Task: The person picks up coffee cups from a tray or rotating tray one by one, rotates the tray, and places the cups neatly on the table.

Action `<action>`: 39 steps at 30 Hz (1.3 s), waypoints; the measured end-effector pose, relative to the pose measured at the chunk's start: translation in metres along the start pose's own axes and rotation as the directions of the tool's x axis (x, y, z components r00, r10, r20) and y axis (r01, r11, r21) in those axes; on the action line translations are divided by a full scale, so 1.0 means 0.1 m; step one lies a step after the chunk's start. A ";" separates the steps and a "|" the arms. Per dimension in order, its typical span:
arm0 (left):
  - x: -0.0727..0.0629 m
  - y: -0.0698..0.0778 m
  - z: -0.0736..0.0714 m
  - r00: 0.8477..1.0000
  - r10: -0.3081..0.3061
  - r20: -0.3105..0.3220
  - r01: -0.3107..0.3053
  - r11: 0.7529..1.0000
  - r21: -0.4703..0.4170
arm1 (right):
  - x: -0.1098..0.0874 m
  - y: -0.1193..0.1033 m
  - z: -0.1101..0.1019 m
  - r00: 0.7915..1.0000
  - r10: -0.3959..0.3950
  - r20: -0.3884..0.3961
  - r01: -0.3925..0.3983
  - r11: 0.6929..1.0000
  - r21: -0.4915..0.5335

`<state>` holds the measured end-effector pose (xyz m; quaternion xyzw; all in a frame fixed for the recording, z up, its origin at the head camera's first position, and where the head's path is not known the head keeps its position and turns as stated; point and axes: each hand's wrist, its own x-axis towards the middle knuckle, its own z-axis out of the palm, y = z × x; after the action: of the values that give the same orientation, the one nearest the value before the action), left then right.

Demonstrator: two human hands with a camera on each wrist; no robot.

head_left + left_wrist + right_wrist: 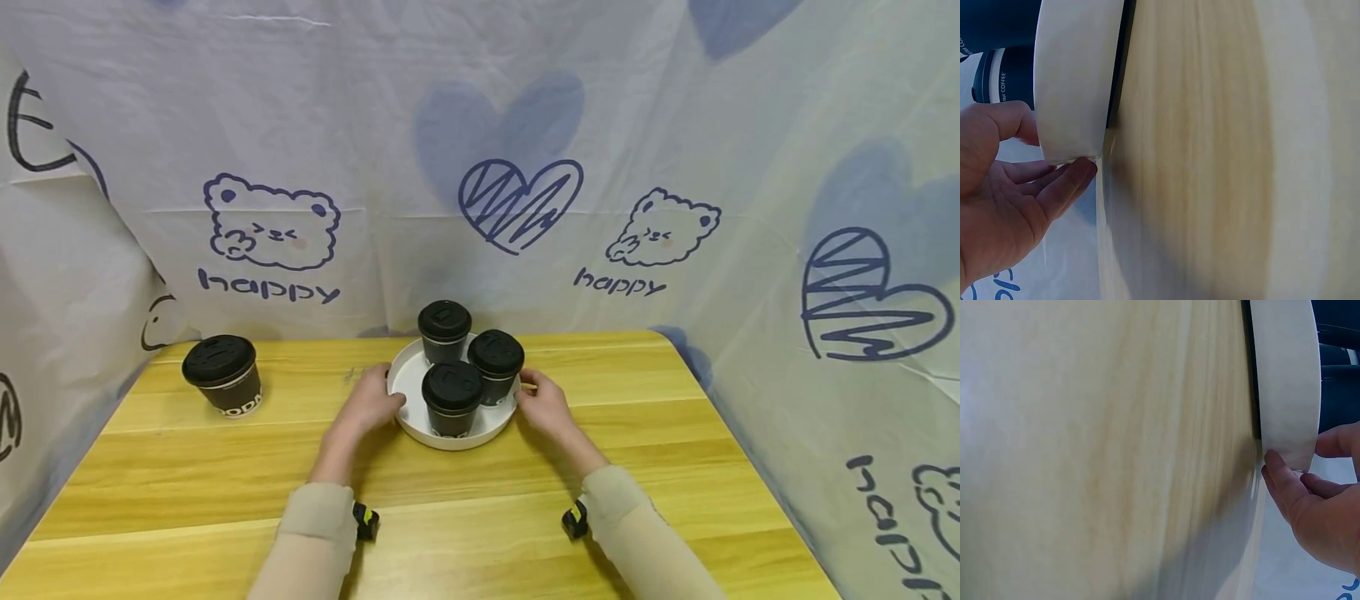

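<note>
A round white tray [415,419] carries three dark paper coffee cups with black lids: a back cup [444,332], a right cup [496,367] and a front cup [452,397]. My left hand [372,398] grips the tray's left rim, thumb over the inside edge. On the opposite side my right hand [545,404] holds the right rim. In the left wrist view, the left fingers [1069,184] press the outside of the tray wall [1079,81]. The right wrist view has the right fingers [1285,481] under and against the wall [1288,381].
Another lidded dark cup [225,377] stands alone at the table's back left. The wooden table [465,533] meets a white printed cloth [390,150] behind, with more cloth at both sides. Small black wrist cameras sit at both cuffs.
</note>
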<state>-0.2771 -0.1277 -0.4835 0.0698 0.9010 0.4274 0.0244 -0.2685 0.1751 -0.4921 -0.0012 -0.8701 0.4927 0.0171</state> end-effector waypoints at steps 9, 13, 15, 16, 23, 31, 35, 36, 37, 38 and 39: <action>-0.12 0.05 0.03 1.000 0.024 -0.016 -0.025 1.000 -0.012 | -0.04 0.02 0.00 1.000 0.026 0.012 -0.027 0.999 0.029; -0.17 0.09 0.03 1.000 0.019 -0.024 -0.019 1.000 -0.009 | -0.07 0.03 -0.01 0.999 0.031 0.020 -0.032 0.999 0.034; -0.19 0.11 0.02 1.000 0.016 -0.026 -0.016 1.000 -0.008 | -0.08 0.02 -0.01 0.999 0.032 0.026 -0.033 0.999 0.038; -0.20 0.11 0.02 0.999 0.015 -0.028 -0.015 1.000 -0.006 | -0.09 0.02 0.00 0.999 0.033 0.028 -0.034 0.999 0.040; -0.25 0.13 0.02 1.000 0.015 -0.028 -0.015 1.000 -0.007 | -0.14 -0.01 -0.01 0.998 0.042 0.045 -0.044 0.998 0.051; -0.28 0.15 0.03 1.000 -0.017 -0.016 0.017 0.999 0.027 | -0.19 -0.04 0.00 0.998 0.038 0.052 -0.041 0.998 0.051; -0.27 0.14 0.03 1.000 -0.013 -0.017 0.014 0.999 0.031 | -0.18 -0.04 -0.01 0.999 0.025 0.029 -0.026 0.999 0.026; -0.26 0.14 0.02 1.000 -0.008 -0.016 0.008 0.999 0.031 | -0.17 -0.04 -0.02 1.000 0.017 0.020 -0.018 1.000 0.010; -0.25 0.13 0.02 1.000 -0.001 -0.012 0.001 1.000 0.030 | -0.16 -0.04 -0.02 1.000 0.009 0.013 -0.009 1.000 -0.009; -0.24 0.12 0.02 1.000 0.006 -0.010 -0.005 0.999 0.032 | -0.16 -0.04 -0.03 1.000 -0.001 0.008 0.001 1.000 -0.027; -0.23 0.11 0.01 1.000 0.014 -0.007 -0.014 0.999 0.031 | -0.15 -0.05 -0.04 1.000 -0.014 0.006 0.014 0.999 -0.049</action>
<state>-0.2532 -0.1235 -0.4763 0.0751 0.9072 0.4137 0.0172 -0.2536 0.1759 -0.4863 0.0057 -0.8820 0.4709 0.0181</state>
